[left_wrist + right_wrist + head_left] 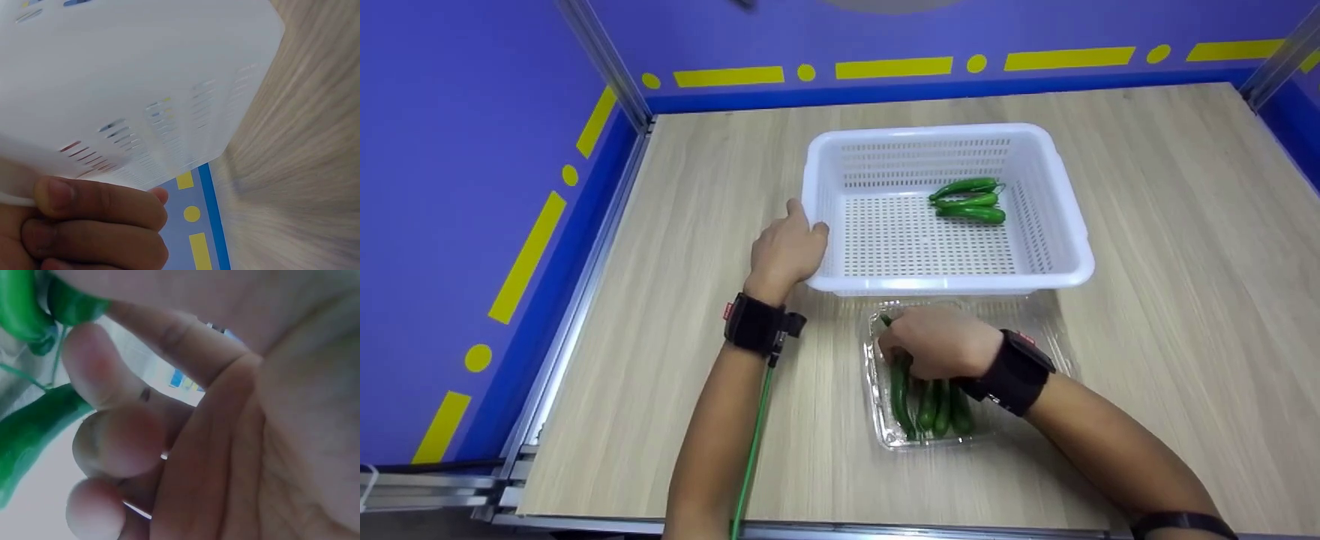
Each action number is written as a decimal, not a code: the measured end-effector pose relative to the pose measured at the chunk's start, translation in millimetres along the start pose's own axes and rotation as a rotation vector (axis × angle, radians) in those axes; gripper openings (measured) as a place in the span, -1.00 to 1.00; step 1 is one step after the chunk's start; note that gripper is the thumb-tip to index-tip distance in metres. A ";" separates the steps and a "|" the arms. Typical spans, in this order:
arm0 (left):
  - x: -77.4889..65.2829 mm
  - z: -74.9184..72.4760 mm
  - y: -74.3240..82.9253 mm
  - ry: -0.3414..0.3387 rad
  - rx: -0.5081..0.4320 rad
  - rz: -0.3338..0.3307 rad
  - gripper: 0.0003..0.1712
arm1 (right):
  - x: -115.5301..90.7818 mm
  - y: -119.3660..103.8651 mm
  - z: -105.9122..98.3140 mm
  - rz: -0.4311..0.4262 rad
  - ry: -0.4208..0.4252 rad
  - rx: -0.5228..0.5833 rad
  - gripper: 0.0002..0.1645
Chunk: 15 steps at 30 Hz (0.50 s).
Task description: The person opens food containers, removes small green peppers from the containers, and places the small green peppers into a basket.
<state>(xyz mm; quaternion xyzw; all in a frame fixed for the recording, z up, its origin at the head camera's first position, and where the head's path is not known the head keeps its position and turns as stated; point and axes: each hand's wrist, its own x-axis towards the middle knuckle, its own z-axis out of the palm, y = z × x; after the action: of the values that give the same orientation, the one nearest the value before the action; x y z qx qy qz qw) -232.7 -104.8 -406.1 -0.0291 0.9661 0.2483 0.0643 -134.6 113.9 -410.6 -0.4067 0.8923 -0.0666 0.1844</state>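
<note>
My left hand grips the left rim of a white plastic basket; in the left wrist view its curled fingers lie against the slotted wall. Three green chili peppers lie inside, toward the right. Just in front of the basket, my right hand reaches down into a clear plastic tray. It pinches a green chili pepper between thumb and fingers, though the hand partly hides the grip. Several more green chili peppers lie in the tray below the palm.
Both containers stand on a light wood table. Blue panels with yellow marks rise behind it and at its left side. A green cable runs along the left forearm from the wrist camera.
</note>
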 end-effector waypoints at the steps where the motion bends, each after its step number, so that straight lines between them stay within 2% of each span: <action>1: 0.0 0.1 0.2 0.002 -0.001 0.001 -0.32 | -0.5 0.2 -0.6 -0.002 0.007 -0.001 -0.61; 9: 0.6 0.4 0.2 -0.001 -0.007 -0.004 -0.31 | -5.9 -2.1 -7.7 0.014 0.007 0.003 -0.68; 15: 1.1 0.4 -0.9 -0.003 -0.007 0.007 -0.30 | -12.9 -2.3 -14.4 -0.085 0.112 -0.043 -0.73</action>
<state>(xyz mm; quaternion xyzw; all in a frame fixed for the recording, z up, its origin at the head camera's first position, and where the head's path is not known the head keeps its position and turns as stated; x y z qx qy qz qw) -233.7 -105.4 -407.0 -0.0255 0.9652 0.2519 0.0648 -130.8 121.6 -393.2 -0.4438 0.8843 -0.0778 0.1226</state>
